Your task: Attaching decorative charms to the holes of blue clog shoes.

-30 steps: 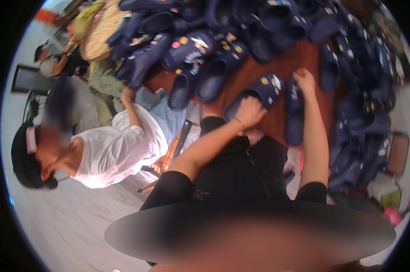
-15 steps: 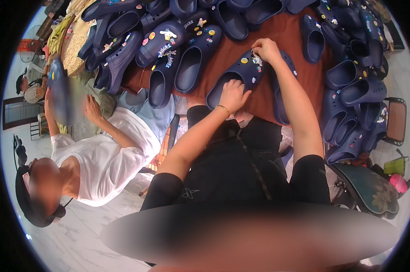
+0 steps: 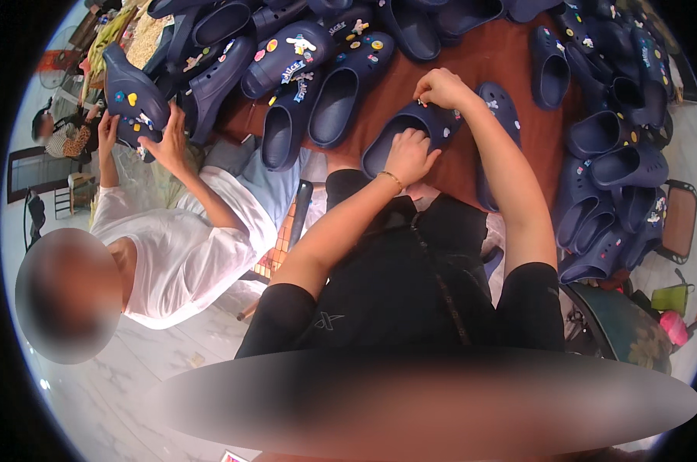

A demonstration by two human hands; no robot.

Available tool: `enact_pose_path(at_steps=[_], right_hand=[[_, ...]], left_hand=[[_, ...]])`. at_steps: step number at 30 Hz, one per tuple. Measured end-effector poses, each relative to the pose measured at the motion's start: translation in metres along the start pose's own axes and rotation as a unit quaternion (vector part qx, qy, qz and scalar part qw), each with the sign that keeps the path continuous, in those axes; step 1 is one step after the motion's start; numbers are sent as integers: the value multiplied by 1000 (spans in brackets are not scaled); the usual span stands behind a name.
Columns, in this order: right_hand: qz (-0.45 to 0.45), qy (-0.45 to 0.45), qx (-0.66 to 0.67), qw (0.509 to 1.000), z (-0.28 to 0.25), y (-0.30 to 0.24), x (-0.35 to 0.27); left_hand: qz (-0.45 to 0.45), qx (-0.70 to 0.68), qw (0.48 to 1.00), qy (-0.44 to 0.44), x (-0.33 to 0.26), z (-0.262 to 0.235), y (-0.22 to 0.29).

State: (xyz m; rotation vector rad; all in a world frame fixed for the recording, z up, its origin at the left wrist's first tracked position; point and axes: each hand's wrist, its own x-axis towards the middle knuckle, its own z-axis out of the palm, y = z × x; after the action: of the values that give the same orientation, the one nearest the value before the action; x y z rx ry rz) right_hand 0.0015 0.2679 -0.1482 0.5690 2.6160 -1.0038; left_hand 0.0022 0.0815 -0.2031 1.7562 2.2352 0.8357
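Observation:
A navy clog (image 3: 383, 145) with holes in its toe lies in front of me on a reddish-brown cloth. My left hand (image 3: 410, 159) grips it, the fingers reaching over the foot opening. At the toe end my right hand (image 3: 444, 89) bends down, its fingertips pinched at a small yellowish shoe charm; the fingers partly cover it. A few more charms show on the toe beside that hand. Just right of my right forearm lies another navy clog (image 3: 500, 108) with small charms, partly hidden by the arm.
Navy clogs with colourful charms lie at the far left (image 3: 345, 96) and are heaped on the right (image 3: 629, 165). The brown cloth (image 3: 472, 58) shows between them. Seated at my left, a person in a white shirt (image 3: 183, 266) holds up a charm-covered clog (image 3: 135, 91). A dark chair (image 3: 622, 319) stands at right.
My right fingers have shifted left across the clog's toe, from a white figure charm to a yellowish one. My left hand keeps its grip. The neighbour's clog has moved and turned, showing its charms.

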Motion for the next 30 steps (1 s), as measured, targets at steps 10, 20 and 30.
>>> enact_pose_path(at_steps=[10, 20, 30], right_hand=[[-1, -54, -49, 997, -6, 11, 12], [-63, -147, -40, 986, -14, -2, 32], [-53, -290, -249, 923, -10, -12, 49]], left_hand=[[4, 23, 1000, 14, 1, 4, 0], [-2, 30, 999, 16, -3, -2, 5], [2, 47, 999, 17, -6, -2, 10]])
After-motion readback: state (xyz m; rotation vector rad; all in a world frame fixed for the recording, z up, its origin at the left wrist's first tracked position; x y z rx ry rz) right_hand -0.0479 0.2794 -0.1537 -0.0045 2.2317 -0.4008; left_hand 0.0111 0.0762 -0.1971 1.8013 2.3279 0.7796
